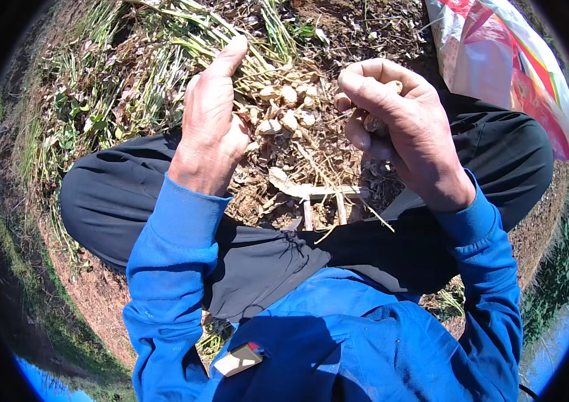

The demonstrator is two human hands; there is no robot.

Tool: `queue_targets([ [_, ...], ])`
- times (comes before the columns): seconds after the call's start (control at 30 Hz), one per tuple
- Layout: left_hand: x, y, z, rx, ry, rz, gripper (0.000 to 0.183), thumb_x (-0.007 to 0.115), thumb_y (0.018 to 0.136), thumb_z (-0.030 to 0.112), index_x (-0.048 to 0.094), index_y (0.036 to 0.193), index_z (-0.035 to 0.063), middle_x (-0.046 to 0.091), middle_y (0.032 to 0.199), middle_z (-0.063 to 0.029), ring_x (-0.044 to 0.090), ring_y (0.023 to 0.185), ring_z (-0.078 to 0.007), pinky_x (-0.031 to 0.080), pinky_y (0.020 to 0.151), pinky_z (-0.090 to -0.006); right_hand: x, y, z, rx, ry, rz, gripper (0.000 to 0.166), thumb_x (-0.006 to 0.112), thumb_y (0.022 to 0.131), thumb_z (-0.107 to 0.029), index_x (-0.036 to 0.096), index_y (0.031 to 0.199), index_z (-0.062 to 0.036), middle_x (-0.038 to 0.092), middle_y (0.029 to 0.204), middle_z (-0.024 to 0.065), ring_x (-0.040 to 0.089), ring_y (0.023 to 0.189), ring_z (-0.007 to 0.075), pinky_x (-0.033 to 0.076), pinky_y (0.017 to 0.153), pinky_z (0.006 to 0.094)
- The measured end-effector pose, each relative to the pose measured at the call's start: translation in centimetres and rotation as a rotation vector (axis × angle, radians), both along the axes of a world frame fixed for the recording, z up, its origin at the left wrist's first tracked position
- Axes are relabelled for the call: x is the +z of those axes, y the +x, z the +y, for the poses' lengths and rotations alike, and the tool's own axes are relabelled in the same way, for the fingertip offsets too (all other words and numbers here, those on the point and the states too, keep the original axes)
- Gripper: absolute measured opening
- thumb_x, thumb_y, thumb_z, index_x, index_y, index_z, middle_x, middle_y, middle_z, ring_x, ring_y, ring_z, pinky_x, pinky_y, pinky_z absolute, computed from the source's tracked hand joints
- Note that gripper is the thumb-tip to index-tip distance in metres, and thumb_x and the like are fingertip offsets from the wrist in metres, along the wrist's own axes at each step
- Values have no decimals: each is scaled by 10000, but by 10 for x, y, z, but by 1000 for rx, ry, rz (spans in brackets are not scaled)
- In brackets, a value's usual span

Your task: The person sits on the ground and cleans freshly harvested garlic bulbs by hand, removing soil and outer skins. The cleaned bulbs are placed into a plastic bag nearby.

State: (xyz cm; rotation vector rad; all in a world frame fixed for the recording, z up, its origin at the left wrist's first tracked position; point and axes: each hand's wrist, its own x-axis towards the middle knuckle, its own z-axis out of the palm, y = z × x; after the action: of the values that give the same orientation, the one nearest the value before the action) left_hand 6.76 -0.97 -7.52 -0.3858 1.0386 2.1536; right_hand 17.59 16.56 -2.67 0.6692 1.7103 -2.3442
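Observation:
My left hand [214,110] is closed around the stems of peanut plants [256,70], its thumb stretched along them. A cluster of peanut pods [288,95] hangs from the roots just right of that palm. My right hand [400,115] is curled around a few loose peanut pods [376,124], which show between its fingers and thumb. A gap lies between the right fingertips and the cluster. Part of the left fingers is hidden behind the palm and stems.
Cut peanut plants [128,75] cover the ground at upper left. A red and white plastic sack [505,65] lies at upper right. Between my crossed legs, in black trousers [118,196], are dry leaves, root strands and a pale stick-like frame [314,192].

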Motion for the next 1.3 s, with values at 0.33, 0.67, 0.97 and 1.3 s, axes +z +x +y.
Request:
queue_targets([
  [0.33,38,2,3,47,-86,44,433,348,1041,387,562,1080,12,656,997,-129,657,892,-236,578,766,-382,82,72,164,-831,1250,512,290,617,955,-170,618,1172,23,675,1055,132,660,917,152,556,781,241],
  [0.67,11,-8,-11,31,206,20,395,410,1037,361,581,1114,13,684,1007,-98,693,832,-199,620,688,-321,14,89,255,-706,1311,243,273,599,968,-187,645,1150,12,703,990,123,674,924,179,550,804,296],
  [0.97,13,-4,-4,94,-3,82,495,497,976,447,566,1206,14,667,1119,-122,677,973,-228,586,858,-360,64,48,68,-275,1156,508,352,480,1018,-229,576,1261,7,632,1204,194,647,1090,296,550,895,369],
  [1.3,16,6,-8,-199,-551,1502,501,408,867,41,399,1353,-83,640,1126,-242,635,1051,-348,486,948,-411,-1,-11,12,182,493,167,708,702,856,-465,519,1303,53,627,1152,146,634,1018,186,506,850,258],
])
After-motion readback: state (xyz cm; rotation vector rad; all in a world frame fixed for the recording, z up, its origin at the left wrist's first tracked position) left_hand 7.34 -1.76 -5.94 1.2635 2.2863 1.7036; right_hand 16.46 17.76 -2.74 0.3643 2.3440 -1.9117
